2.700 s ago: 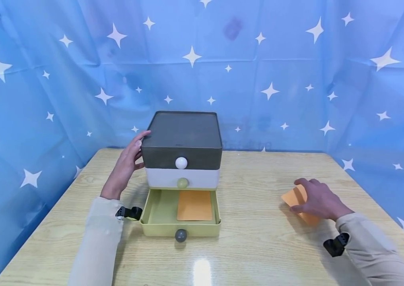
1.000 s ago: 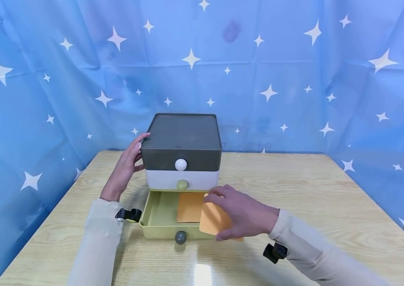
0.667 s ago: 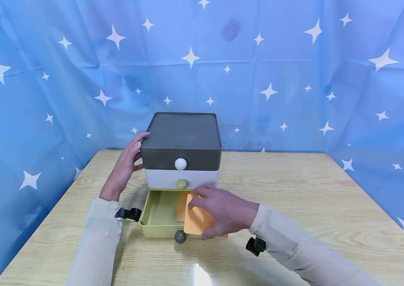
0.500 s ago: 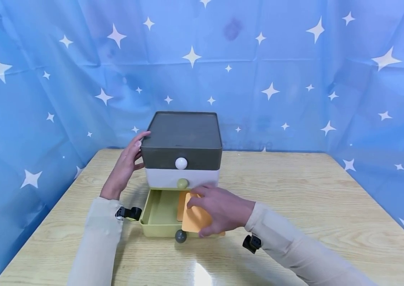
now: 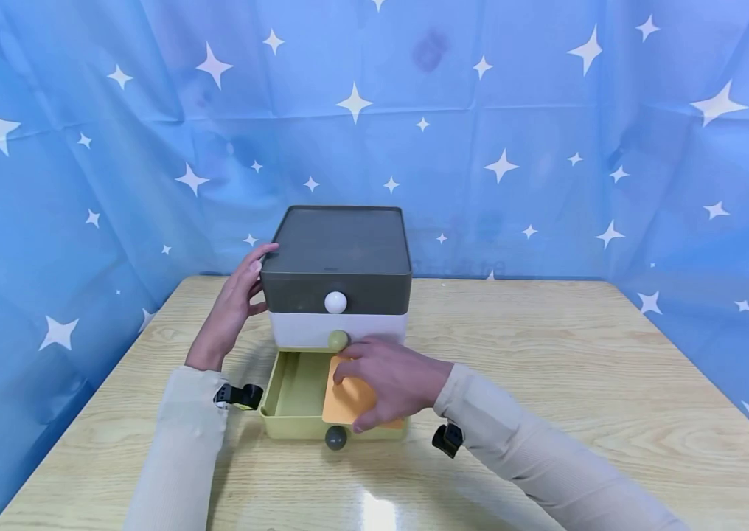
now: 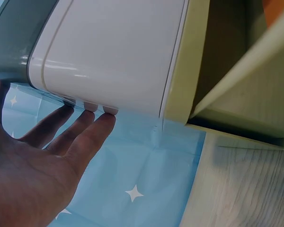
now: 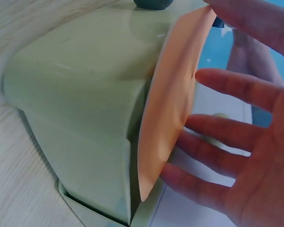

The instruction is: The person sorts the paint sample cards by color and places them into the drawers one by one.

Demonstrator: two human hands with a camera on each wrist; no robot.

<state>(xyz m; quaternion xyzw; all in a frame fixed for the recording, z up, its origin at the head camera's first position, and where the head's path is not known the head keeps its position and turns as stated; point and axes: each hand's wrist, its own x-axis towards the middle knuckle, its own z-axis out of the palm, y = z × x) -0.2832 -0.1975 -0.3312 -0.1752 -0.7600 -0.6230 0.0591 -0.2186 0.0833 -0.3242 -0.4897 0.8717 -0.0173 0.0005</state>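
Observation:
A small drawer cabinet stands on the table, with a dark grey top drawer (image 5: pixel 295 293), a white middle drawer (image 5: pixel 301 330) and a green bottom drawer (image 5: pixel 298 428) pulled out. My left hand (image 5: pixel 227 317) rests against the cabinet's left side; in the left wrist view its extended fingertips touch the white wall (image 6: pixel 109 56). Over the right part of the open drawer, my right hand (image 5: pixel 397 380) holds a thin orange card (image 5: pixel 344 402) by its edges. The card bows slightly in the right wrist view, close above the drawer's rim (image 7: pixel 137 113). A second orange card in the drawer is hidden by it.
Round knobs sit on the drawer fronts: white (image 5: pixel 335 302), green (image 5: pixel 338 340) and dark grey (image 5: pixel 335 437). Wood-grain table (image 5: pixel 547 346) extends to the right. A blue star-patterned curtain (image 5: pixel 441 147) hangs behind and at both sides.
From the table's right side, my right hand has carried an orange card leftward over the open drawer, covering the card lying there. My left hand has stayed on the cabinet.

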